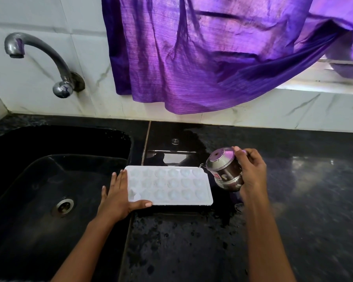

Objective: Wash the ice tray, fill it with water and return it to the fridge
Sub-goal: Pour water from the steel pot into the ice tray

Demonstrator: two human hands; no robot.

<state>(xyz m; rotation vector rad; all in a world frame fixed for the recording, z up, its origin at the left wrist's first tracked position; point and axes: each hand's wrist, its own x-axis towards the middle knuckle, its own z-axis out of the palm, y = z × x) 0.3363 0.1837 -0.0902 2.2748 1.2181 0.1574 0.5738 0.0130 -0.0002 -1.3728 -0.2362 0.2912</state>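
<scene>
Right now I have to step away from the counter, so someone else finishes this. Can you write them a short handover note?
Left hand: flat against the left end of the white plastic ice tray, thumb on its near edge, steadying it.
Right hand: holding a small steel cup, tipped toward the tray's right end.
Tray lies on the wet black stone counter, just right of the black sink.
Done: tray is out of the sink; whether it was washed cannot be told.
Left: finish filling, carry it level to the fridge.
</scene>
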